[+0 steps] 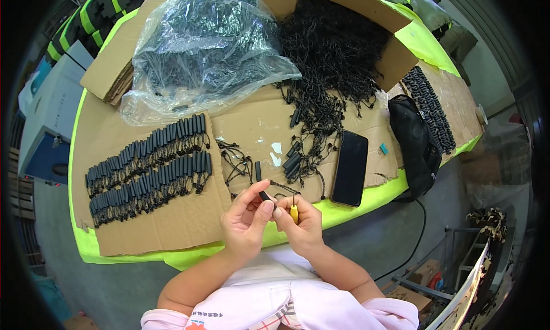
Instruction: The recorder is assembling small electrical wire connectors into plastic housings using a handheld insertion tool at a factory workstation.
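Observation:
Near the table's front edge, my left hand (245, 222) pinches a short black tube (264, 198) between thumb and fingers. My right hand (302, 226) is closed around a small tool with a yellow handle (294, 212), and its thumb and fingertip meet the tube's lower end. A thin dark shaft stands up from the handle; its tip is hard to make out. Just beyond my hands lie a loose black tube (258, 171), several more tubes (292, 165) and some knotted black cords (236, 161).
On cardboard at left lie two rows of corded tubes (154, 178). Behind are a clear plastic bag (206, 49) and an open carton (401, 58) spilling black cords (338, 44). At right are a phone (350, 168), a teal binder clip (383, 149) and a black pouch (413, 149).

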The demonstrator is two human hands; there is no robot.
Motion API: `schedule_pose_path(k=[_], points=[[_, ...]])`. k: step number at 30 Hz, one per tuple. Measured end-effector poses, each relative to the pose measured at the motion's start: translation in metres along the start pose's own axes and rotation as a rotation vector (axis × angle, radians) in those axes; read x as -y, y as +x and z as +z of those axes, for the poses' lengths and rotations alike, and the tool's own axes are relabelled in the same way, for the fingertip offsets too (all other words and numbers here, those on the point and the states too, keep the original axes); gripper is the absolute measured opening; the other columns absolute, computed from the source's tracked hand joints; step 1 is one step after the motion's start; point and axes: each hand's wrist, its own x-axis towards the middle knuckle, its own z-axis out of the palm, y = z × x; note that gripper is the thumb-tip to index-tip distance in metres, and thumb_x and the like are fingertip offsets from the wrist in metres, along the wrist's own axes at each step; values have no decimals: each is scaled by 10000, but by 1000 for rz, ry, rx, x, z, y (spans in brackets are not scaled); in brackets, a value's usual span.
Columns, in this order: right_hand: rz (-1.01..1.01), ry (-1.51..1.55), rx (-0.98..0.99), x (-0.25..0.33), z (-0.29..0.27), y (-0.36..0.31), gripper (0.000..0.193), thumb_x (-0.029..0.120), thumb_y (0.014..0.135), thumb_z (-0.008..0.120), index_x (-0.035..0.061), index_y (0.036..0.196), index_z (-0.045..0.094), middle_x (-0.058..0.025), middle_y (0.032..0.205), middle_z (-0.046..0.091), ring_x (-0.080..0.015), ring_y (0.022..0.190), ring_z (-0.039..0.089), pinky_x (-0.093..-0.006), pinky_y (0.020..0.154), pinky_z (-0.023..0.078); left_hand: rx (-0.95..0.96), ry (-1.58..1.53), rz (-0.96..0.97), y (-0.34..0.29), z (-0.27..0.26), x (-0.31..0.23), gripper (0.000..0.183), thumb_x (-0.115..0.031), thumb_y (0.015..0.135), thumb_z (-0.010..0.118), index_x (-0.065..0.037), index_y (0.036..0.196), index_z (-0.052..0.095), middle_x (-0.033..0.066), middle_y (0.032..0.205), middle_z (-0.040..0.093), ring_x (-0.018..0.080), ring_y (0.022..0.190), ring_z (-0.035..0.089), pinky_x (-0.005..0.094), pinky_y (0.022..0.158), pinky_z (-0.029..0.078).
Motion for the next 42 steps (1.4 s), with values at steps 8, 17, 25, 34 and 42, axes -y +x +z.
schedule_pose_path(k=[8,17,25,34,42], points=[[-696,-856,-8,11,-8,2,361,28,719,623,47,1077,576,-73,715,558,-185,515,517,-286,452,415,-129,-506,-388,15,-12,-8,303,-88,844,572,-40,1125,470,50,805,583,60,616,528,186,558,456],[-778,-1126,-79,8,-1,-3,387,8,688,626,38,1071,578,-55,682,529,-195,491,517,-294,436,423,-221,-343,-236,8,-7,1,268,-48,821,597,-35,1043,447,53,801,565,70,643,531,194,574,474],[-726,-1077,-124,-2,-1,4,379,60,720,634,32,1090,554,-65,704,544,-200,505,534,-300,440,434,-213,45,-43,18,-10,3,270,-26,794,631,-13,1015,476,23,829,524,60,728,498,178,639,438],[-522,-1093,-10,-2,-18,6,200,119,747,647,45,925,594,-82,713,611,-188,534,573,-280,466,441,-105,1486,219,71,-69,-15,191,-70,760,600,-54,946,562,114,811,549,286,756,554,373,664,456],[-478,-1094,-302,11,-53,65,147,168,785,601,60,882,576,-96,757,586,-278,594,589,-364,494,468,26,1411,382,63,-29,-10,149,-95,734,637,-40,868,606,89,836,542,253,769,552,347,651,456]])
